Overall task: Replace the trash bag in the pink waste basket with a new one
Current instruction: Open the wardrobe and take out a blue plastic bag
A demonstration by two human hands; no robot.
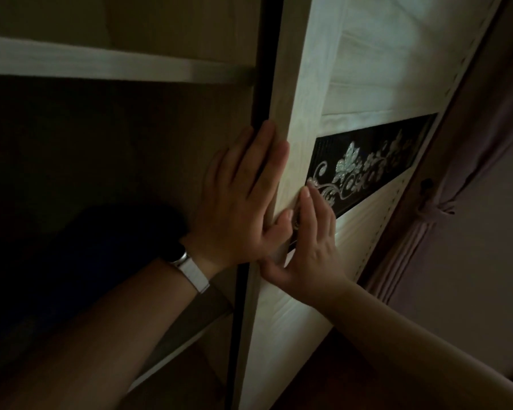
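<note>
Super dim shot. Upper left had a pale shelf (101, 62) inside the wardrobe (116, 143), and below it sat a dark lump (86, 261) I couldn't make out at all. In the middle, the left hand (243, 199), white strap (193, 273) on the wrist, lay flat with straight fingers along the door (308, 69) edge. Just beside it, the right hand (311, 250) pressed flat on the door face, fingertips reaching the black floral panel (367, 164). A tied curtain (462, 187) hung far right. The pink waste basket wasn't anywhere in frame.
</note>
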